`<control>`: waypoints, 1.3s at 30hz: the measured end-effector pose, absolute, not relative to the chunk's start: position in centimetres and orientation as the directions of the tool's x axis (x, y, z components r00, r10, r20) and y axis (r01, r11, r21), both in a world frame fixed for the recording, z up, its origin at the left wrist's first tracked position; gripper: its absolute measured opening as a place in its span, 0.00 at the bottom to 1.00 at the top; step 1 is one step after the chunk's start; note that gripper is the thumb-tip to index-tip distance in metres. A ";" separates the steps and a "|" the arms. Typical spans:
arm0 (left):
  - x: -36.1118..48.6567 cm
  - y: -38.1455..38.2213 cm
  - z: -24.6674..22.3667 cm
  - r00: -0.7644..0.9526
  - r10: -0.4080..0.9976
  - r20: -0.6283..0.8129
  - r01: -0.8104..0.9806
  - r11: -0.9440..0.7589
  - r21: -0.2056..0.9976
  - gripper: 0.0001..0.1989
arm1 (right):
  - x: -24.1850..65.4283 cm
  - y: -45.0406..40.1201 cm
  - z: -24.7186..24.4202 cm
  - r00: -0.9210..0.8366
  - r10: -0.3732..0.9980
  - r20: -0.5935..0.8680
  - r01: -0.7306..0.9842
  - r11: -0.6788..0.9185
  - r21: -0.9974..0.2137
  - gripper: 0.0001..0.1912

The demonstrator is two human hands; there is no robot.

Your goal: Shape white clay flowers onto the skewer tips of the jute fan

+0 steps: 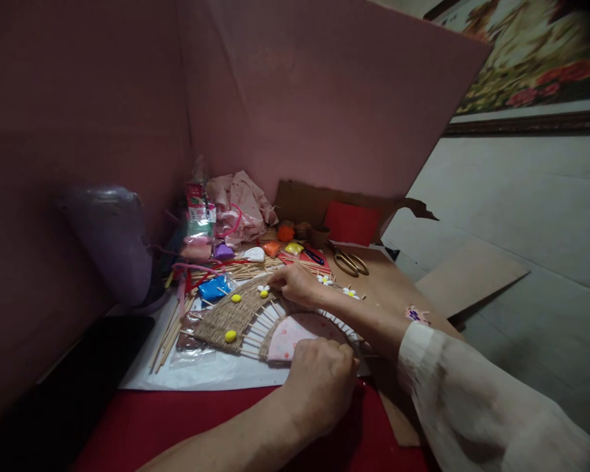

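Observation:
A fan-shaped piece [240, 307] of woven twine over sticks lies on white paper, with pink fabric [299, 334] at its inner part. Yellow dots [231, 335] and white-petalled flowers [324, 280] sit on the weave. My right hand [297, 285] reaches over the weave, its fingertips pinched together beside a partly petalled flower [263, 291]; whatever they hold is too small to make out. My left hand [322, 370] is curled closed at the fabric's lower right edge; its fingertips are hidden, and I cannot make out anything in it.
Behind the fan lie loose sticks [236, 269], clay packets in blue [212, 288], white [254, 254] and other colours, and gold-handled scissors [349, 263]. A purple container [113, 242] stands at left, a black object [78, 373] lies nearer, and cardboard [393, 282] is at right.

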State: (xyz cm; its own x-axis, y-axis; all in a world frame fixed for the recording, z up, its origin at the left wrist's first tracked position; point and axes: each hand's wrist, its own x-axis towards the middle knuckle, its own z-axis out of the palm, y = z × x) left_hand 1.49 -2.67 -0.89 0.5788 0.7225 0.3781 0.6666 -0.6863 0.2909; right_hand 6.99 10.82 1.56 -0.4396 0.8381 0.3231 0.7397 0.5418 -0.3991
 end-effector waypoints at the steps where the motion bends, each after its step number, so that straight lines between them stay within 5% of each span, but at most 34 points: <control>1: 1.5 -2.7 -0.9 0.577 0.723 0.380 0.668 -0.685 0.290 0.11 | 7.1 10.8 1.7 -0.473 0.826 0.306 0.744 0.561 -0.363 0.10; 13: 1.5 -2.4 -1.1 0.594 0.723 0.353 0.670 -0.687 0.280 0.11 | 6.9 9.5 2.0 -0.619 0.761 0.192 0.763 0.641 -0.078 0.11; 39: 1.5 -2.3 -1.4 0.583 0.707 0.400 0.665 -0.698 0.265 0.10 | 7.5 9.1 1.7 -0.655 0.720 0.229 0.747 0.663 0.051 0.22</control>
